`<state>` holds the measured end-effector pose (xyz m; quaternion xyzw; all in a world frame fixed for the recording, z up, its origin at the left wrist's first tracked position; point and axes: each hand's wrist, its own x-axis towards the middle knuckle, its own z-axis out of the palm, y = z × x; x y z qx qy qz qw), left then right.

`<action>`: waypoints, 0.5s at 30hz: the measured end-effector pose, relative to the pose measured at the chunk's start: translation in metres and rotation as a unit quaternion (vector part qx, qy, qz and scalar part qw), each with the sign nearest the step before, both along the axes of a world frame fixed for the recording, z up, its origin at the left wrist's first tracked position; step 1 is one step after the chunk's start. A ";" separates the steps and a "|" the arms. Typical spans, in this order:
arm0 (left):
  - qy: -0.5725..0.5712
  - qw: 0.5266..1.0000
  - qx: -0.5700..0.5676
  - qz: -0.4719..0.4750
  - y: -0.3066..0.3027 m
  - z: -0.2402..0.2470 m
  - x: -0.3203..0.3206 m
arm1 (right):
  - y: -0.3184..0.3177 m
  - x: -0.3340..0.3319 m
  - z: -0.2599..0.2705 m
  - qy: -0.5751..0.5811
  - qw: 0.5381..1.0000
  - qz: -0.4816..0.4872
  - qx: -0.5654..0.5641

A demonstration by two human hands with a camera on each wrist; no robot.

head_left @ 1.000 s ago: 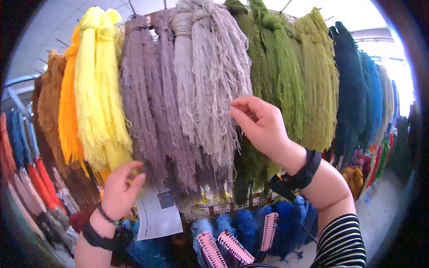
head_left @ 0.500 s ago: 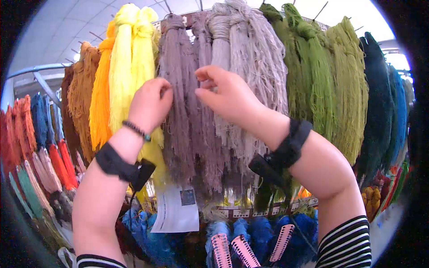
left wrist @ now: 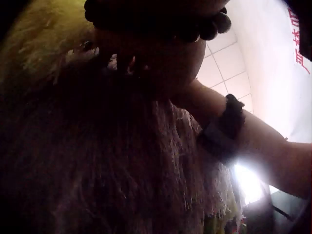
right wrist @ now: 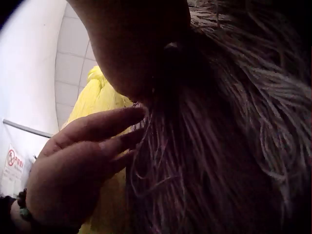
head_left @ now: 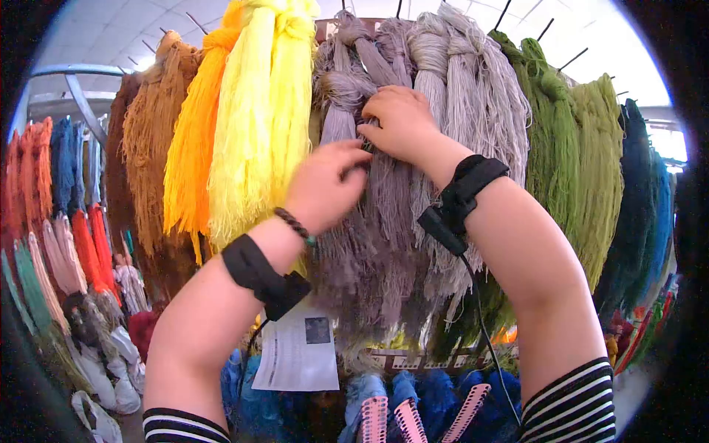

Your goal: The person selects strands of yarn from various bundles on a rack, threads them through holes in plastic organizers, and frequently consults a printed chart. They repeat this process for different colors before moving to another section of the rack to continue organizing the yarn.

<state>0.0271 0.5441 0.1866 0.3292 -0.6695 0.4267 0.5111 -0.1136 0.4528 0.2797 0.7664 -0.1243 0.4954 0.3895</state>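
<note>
Hanks of mauve yarn (head_left: 388,221) hang in the centre of the head view, with a looped bundle (head_left: 346,87) near the top left. My right hand (head_left: 402,124) is at their upper part, fingers and thumb bent round strands; the exact grip is partly hidden. Lower and to the left, my blurred left hand (head_left: 329,184) reaches across the yarn's front. In the right wrist view, the left hand's (right wrist: 73,165) fingers lie fairly straight against loose mauve strands (right wrist: 161,180). The left wrist view is dark, and its fingertips are hard to make out.
Yellow yarn (head_left: 262,125) hangs at left and green yarn (head_left: 550,140) at right. Metal rods (head_left: 513,15) stick out above. Below are a printed sheet (head_left: 295,362), blue yarn (head_left: 432,402) and pink spiral-edged strips (head_left: 374,417).
Both hands have moved onto the mauve yarn, the left rising from below and the right coming from the grey hank. A looped bundle now shows near its top. The view has shifted left.
</note>
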 end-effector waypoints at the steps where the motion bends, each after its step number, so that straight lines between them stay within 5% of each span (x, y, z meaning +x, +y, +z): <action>1: 0.025 0.999 -0.012 -0.018 0.001 0.007 0.010 | -0.004 -0.001 0.001 -0.003 1.000 0.010 0.005; 4: 0.194 0.981 0.027 0.009 0.000 0.032 0.033 | -0.016 0.001 0.001 -0.011 0.999 0.043 0.003; 11: 0.049 0.981 -0.119 0.144 -0.026 0.071 0.042 | -0.013 0.003 0.000 0.004 0.997 0.073 0.015; 15: 0.039 0.980 -0.102 0.167 -0.029 0.075 0.040 | -0.017 0.006 -0.006 -0.015 0.996 0.079 -0.022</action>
